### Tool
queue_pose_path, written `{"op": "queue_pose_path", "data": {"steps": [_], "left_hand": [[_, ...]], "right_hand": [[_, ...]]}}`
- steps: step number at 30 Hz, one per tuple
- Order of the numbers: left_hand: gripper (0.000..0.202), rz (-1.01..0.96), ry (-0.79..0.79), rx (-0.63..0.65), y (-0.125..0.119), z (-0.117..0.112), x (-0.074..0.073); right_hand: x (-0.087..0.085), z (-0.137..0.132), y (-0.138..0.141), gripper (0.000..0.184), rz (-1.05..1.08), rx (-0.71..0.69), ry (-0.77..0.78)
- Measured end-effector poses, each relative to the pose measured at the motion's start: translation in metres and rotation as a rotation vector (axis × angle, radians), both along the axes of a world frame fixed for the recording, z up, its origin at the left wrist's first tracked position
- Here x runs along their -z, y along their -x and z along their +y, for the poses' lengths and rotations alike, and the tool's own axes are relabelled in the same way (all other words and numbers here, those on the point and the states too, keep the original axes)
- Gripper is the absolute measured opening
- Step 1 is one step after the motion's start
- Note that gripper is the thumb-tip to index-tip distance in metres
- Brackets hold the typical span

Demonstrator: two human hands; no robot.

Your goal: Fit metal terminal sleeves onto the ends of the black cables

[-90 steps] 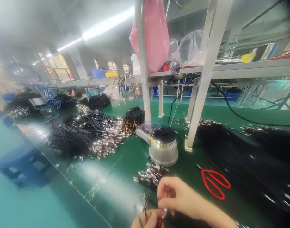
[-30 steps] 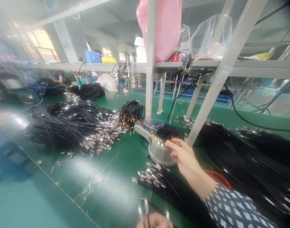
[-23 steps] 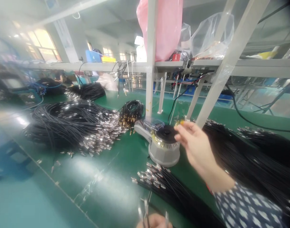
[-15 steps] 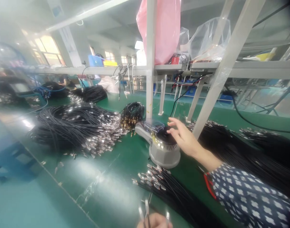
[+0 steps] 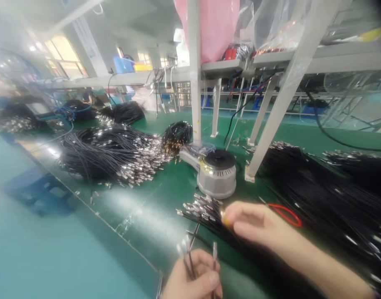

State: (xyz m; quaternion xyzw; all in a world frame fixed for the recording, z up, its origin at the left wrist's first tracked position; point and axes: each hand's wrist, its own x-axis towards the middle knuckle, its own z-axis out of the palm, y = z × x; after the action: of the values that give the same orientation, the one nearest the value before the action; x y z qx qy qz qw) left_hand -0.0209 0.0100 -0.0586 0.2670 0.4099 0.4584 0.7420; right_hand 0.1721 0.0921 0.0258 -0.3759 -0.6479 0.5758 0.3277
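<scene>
Near the bottom edge, my left hand (image 5: 193, 276) is closed around a few black cables (image 5: 190, 262), their silver metal ends (image 5: 185, 245) pointing up. To its right my right hand (image 5: 255, 220) has its fingers pinched together. A small yellow piece (image 5: 225, 220) shows at its fingertips, too blurred to tell its kind. Just behind that hand lies a bundle of black cables (image 5: 205, 207) with silver ends. Beyond stands a round grey-white tabletop machine (image 5: 217, 178) with a black disc on top and a clear cover at its left, looking like a tape dispenser.
A large heap of black cables (image 5: 93, 153) lies left on the green tabletop (image 5: 140, 211), beside a small gold-ended coil (image 5: 177, 137). More cables (image 5: 315, 187) and red-handled pliers or cutters (image 5: 286, 214) are at right. White posts (image 5: 195, 83) carry a shelf with a pink bag (image 5: 219, 29).
My right hand has moved from the round machine's top down toward my left hand. My left hand has risen further into view, still holding the cables. The camera view has tipped downward.
</scene>
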Motion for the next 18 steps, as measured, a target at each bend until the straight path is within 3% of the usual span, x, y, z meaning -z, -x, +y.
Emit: {"op": "queue_pose_path", "data": {"steps": [3, 6, 12, 18], "left_hand": [[0.042, -0.042, 0.054, -0.018, -0.002, -0.007, -0.012], [0.038, -0.023, 0.113, -0.039, -0.005, -0.012, -0.023], [0.033, 0.063, 0.128, -0.013, -0.006, -0.019, -0.037], [0.031, 0.069, 0.129, 0.010, -0.007, -0.020, -0.040]], "right_hand": [[0.020, -0.031, -0.006, 0.012, 0.006, -0.047, 0.090], [0.028, -0.043, -0.006, 0.013, -0.020, -0.040, 0.110], [0.022, -0.045, -0.003, 0.010, -0.039, -0.067, 0.063], [0.014, -0.042, 0.001, 0.014, -0.089, -0.116, 0.044]]}}
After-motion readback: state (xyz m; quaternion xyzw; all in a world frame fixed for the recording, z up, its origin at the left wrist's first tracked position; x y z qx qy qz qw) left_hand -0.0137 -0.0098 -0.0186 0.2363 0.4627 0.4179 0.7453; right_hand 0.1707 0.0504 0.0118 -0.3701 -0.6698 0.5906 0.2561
